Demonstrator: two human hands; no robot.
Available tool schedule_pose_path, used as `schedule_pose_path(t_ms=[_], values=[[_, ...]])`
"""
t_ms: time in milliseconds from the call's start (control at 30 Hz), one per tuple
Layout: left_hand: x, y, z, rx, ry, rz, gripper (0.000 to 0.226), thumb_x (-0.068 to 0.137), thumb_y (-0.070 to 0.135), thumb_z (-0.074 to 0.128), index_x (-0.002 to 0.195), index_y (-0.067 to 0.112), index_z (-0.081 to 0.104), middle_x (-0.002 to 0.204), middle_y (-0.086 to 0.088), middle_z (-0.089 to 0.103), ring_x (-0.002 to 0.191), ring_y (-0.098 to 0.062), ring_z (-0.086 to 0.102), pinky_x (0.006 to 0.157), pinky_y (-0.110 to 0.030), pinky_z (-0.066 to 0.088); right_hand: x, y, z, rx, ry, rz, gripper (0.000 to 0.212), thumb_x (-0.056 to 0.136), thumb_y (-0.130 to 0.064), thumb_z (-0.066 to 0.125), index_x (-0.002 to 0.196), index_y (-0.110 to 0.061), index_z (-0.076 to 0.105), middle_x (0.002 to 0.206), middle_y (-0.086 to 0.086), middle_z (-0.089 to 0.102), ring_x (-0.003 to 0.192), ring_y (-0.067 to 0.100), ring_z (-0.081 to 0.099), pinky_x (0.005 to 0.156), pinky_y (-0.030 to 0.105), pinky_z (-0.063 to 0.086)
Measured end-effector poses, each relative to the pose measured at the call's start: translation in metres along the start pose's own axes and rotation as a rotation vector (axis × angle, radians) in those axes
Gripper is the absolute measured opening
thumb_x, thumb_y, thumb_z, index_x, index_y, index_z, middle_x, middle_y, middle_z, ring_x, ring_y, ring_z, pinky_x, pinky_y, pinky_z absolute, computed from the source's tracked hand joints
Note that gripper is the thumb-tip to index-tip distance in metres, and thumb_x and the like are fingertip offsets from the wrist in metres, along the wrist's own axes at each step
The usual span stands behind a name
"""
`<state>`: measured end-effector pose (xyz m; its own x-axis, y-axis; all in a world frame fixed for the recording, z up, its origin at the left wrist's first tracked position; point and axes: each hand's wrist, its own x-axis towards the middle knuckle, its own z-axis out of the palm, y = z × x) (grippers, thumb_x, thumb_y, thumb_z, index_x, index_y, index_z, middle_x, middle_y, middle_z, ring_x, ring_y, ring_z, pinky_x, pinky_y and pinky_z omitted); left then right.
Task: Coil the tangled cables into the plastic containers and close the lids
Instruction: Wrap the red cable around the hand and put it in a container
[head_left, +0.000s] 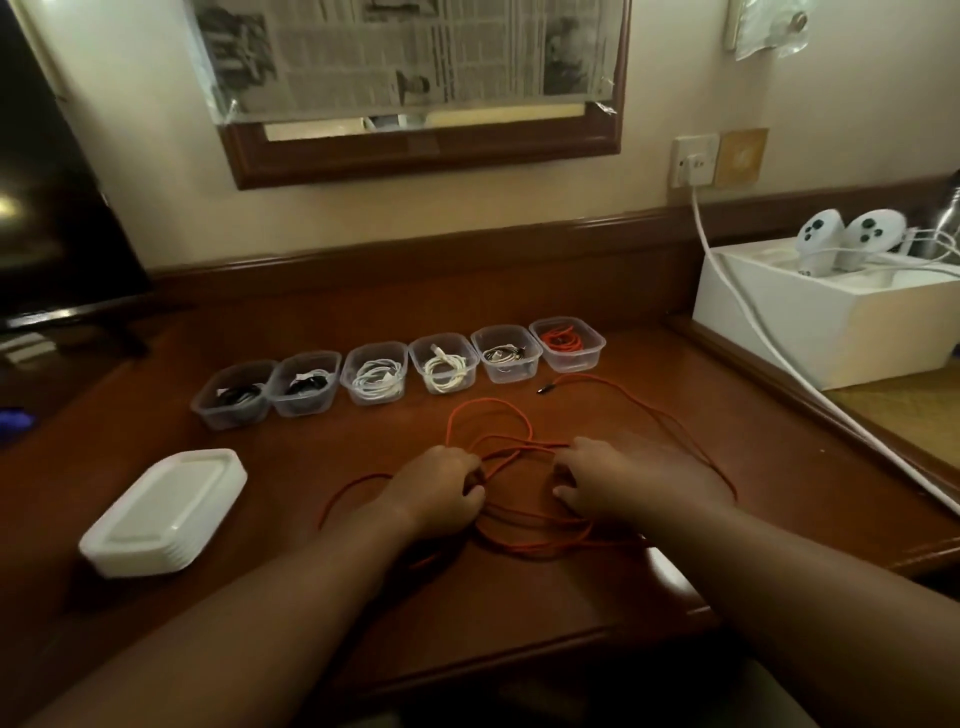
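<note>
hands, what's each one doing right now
Left hand: fingers curled on the orange cable.
Right hand: fingers curled on the same cable.

The wooden desk (675, 426) carries a row of six clear plastic containers (400, 371) near its back edge, each open-topped and holding a coiled cable. A stack of white lids (166, 512) lies at the front left, well apart from the row, and a loose orange cable (524, 545) sprawls in loops across the middle, its dark plug (544, 388) just in front of the rightmost container. Both hands rest on the cable loops, and a television base (98, 325) stands at the far left.
</note>
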<state>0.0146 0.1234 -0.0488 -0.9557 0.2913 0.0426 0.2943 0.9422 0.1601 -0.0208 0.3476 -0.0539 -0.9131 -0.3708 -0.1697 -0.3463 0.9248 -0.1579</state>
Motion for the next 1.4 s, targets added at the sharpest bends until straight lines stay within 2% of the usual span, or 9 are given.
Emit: schedule_pose_path(t_ms=[233, 400, 567, 700, 767, 900, 1133, 1300, 1400], values=[[-0.033, 0.004, -0.009, 0.094, 0.013, 0.101, 0.017, 0.097, 0.033, 0.053, 0.109, 0.025, 0.062, 0.111, 0.004, 0.058, 0.106, -0.016, 0.052, 0.089, -0.032, 0.044, -0.032, -0.003, -0.006, -0.064, -0.014, -0.012, 0.034, 0.096, -0.034, 0.058, 0.123, -0.014, 0.060, 0.126, 0.009, 0.053, 0.112, 0.026, 0.054, 0.089, 0.033, 0.047], [-0.048, 0.015, -0.021, -0.310, 0.171, 0.088, 0.006, 0.098, 0.024, 0.054, 0.100, 0.025, 0.060, 0.095, 0.008, 0.060, 0.086, -0.009, 0.057, 0.077, -0.034, 0.050, -0.057, -0.012, -0.009, 0.119, -0.061, -0.060, 0.028, 0.099, -0.039, 0.054, 0.116, -0.020, 0.064, 0.107, 0.001, 0.062, 0.090, 0.015, 0.054, 0.075, 0.026, 0.041], [-0.059, 0.024, -0.034, -0.563, 0.297, 0.059, 0.015, 0.097, 0.015, 0.059, 0.090, 0.028, 0.062, 0.077, 0.010, 0.059, 0.064, 0.005, 0.052, 0.059, -0.010, 0.039, -0.070, -0.017, -0.016, 0.425, -0.284, -0.123, 0.023, 0.104, -0.026, 0.043, 0.090, -0.018, 0.059, 0.074, 0.004, 0.067, 0.068, 0.024, 0.067, 0.056, 0.026, 0.050], [-0.065, 0.025, -0.043, -0.667, 0.315, 0.034, 0.013, 0.095, 0.011, 0.062, 0.091, 0.023, 0.066, 0.076, 0.004, 0.060, 0.060, 0.004, 0.049, 0.058, -0.012, 0.041, -0.058, -0.011, -0.024, 0.378, 0.202, -0.065, 0.006, 0.098, -0.024, 0.056, 0.099, -0.021, 0.062, 0.094, 0.001, 0.066, 0.076, 0.010, 0.061, 0.063, 0.023, 0.046], [-0.068, 0.024, -0.044, -0.691, 0.304, 0.032, 0.014, 0.094, 0.012, 0.063, 0.090, 0.025, 0.067, 0.078, 0.002, 0.062, 0.062, 0.004, 0.050, 0.062, -0.016, 0.043, -0.049, -0.007, -0.021, 0.334, 0.302, 0.005, 0.023, 0.095, -0.030, 0.061, 0.115, -0.019, 0.062, 0.113, 0.003, 0.063, 0.095, 0.015, 0.059, 0.077, 0.027, 0.047], [-0.077, 0.027, -0.049, -0.743, 0.318, 0.037, 0.012, 0.092, 0.011, 0.067, 0.088, 0.023, 0.069, 0.078, 0.003, 0.064, 0.064, 0.004, 0.053, 0.064, -0.015, 0.045, -0.043, -0.017, -0.006, 0.440, 0.038, 0.059, 0.039, 0.098, -0.044, 0.054, 0.128, -0.019, 0.057, 0.123, 0.002, 0.060, 0.108, 0.018, 0.057, 0.085, 0.029, 0.044], [-0.086, 0.031, -0.066, -0.844, 0.365, 0.039, 0.007, 0.093, 0.010, 0.066, 0.089, 0.014, 0.070, 0.071, 0.007, 0.060, 0.057, 0.004, 0.050, 0.056, -0.011, 0.041, -0.058, -0.036, -0.009, 0.702, -0.310, -0.096, 0.019, 0.103, -0.023, 0.046, 0.106, -0.014, 0.062, 0.083, 0.004, 0.073, 0.067, 0.015, 0.066, 0.062, 0.024, 0.047], [-0.086, 0.028, -0.065, -0.841, 0.212, -0.001, 0.012, 0.094, 0.008, 0.063, 0.087, 0.017, 0.068, 0.054, 0.016, 0.056, 0.047, 0.005, 0.047, 0.049, -0.009, 0.036, -0.052, -0.017, -0.016, 0.324, 0.120, 0.063, 0.006, 0.097, -0.022, 0.056, 0.099, -0.020, 0.061, 0.101, 0.004, 0.068, 0.079, 0.012, 0.061, 0.063, 0.021, 0.045], [-0.089, 0.030, -0.056, -0.852, 0.078, 0.001, 0.013, 0.094, 0.005, 0.062, 0.089, 0.015, 0.067, 0.059, 0.016, 0.062, 0.054, 0.005, 0.053, 0.053, -0.010, 0.041, -0.056, 0.012, -0.015, -0.016, 0.281, 0.361, 0.042, 0.087, -0.030, 0.064, 0.126, -0.021, 0.052, 0.128, 0.007, 0.052, 0.112, 0.026, 0.051, 0.089, 0.038, 0.048]])
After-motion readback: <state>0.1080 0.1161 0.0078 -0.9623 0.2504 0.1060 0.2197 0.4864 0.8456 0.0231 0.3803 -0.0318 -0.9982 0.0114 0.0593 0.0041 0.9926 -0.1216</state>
